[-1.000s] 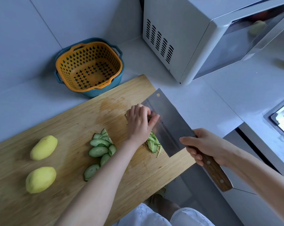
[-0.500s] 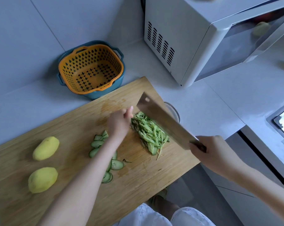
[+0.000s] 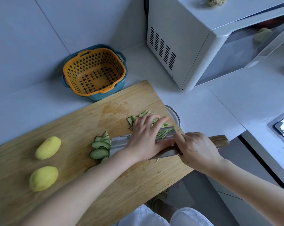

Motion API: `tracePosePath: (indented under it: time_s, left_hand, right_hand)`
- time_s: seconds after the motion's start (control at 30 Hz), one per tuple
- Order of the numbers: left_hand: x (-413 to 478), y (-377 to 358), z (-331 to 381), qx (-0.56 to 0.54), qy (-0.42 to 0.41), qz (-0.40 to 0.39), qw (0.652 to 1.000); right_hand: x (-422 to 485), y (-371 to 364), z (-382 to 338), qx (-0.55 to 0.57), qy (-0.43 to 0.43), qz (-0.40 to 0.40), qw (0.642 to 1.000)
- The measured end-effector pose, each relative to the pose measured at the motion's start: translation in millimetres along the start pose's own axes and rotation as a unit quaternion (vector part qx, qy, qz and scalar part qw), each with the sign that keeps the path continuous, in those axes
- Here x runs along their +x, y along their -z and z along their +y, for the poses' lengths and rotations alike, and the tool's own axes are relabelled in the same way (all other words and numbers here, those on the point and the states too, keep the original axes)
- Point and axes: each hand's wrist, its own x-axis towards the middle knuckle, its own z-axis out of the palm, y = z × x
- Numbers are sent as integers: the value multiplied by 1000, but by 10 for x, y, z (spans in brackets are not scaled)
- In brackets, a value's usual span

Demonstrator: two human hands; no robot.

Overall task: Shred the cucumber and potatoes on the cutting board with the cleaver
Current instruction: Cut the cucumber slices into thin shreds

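On the wooden cutting board (image 3: 72,132) the cleaver (image 3: 120,141) lies almost flat, blade pointing left. My right hand (image 3: 198,150) grips its wooden handle (image 3: 219,140). My left hand (image 3: 146,136) lies with straight fingers over the cucumber shreds (image 3: 142,114), pressing them against the blade's flat side. Cucumber slices (image 3: 99,149) sit fanned just left of the blade tip. Two peeled potatoes lie at the board's left: one (image 3: 48,147) farther back, one (image 3: 43,178) nearer me.
An orange colander in a blue bowl (image 3: 94,72) stands behind the board. A white microwave (image 3: 203,41) fills the back right. A glass bowl's rim (image 3: 174,115) shows past the board's right edge. The counter ends at the right; a stove corner (image 3: 283,126) is beyond.
The cleaver has swung down from a raised tilt to lie flat beside the shreds. My left hand has moved right, from the slices onto the shred pile.
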Motion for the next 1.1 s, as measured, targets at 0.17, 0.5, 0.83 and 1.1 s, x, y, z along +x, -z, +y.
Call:
tracePosePath:
  time_s: [0.17, 0.5, 0.83, 1.1]
  left_hand:
    - [93, -137, -144, -15, 35, 9, 999]
    - [395, -240, -454, 18, 128, 19, 991]
    - [240, 332, -844, -166, 209, 55, 962]
    - [-442, 446, -1140, -175, 370, 131, 903]
  right_hand:
    - [31, -29, 36, -26, 36, 27, 999]
    - [-26, -54, 165, -42, 78, 23, 996]
    - [-209, 117, 245, 165, -126, -94, 974]
    - [42, 44, -289, 452, -313, -173, 817]
